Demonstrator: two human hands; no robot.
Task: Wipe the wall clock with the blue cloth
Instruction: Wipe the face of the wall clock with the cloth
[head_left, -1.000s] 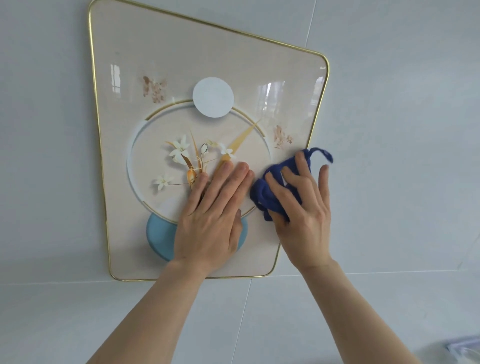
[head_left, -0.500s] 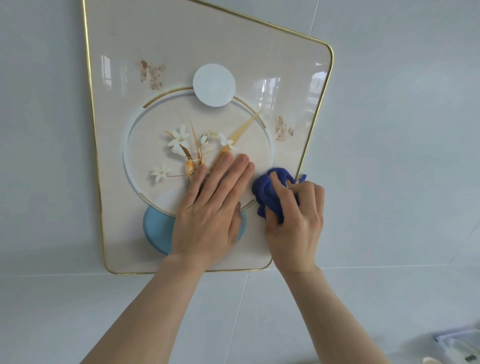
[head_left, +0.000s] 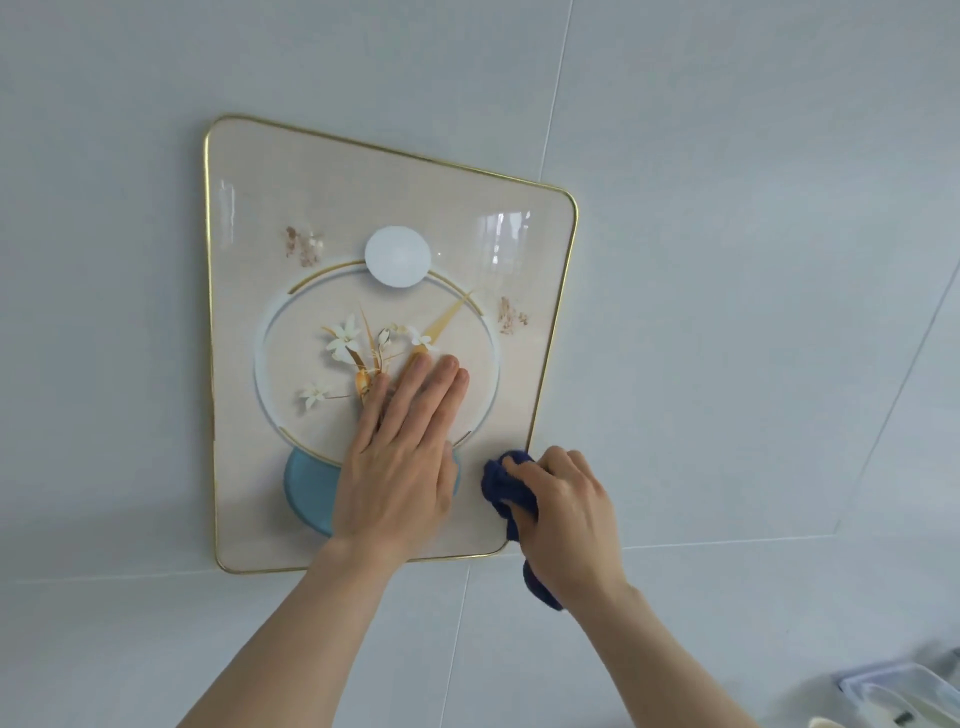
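The wall clock (head_left: 291, 208) is a cream, gold-rimmed glossy panel on a pale tiled wall, with painted white flowers, a gold hand and a blue disc at its base. My left hand (head_left: 405, 457) lies flat on the lower middle of its face, fingers together and pointing up. My right hand (head_left: 566, 514) is closed around the bunched blue cloth (head_left: 501, 483), pressing it against the clock's lower right corner at the gold rim. Part of the cloth hangs below my right wrist.
The pale grey tiled wall (head_left: 727, 260) surrounds the clock on all sides. A clear plastic container (head_left: 893, 691) shows blurred at the bottom right corner.
My right hand has slid the cloth down from the clock's right middle to its lower right corner. My left hand has stayed flat on the face. The view has tilted so more wall shows above.
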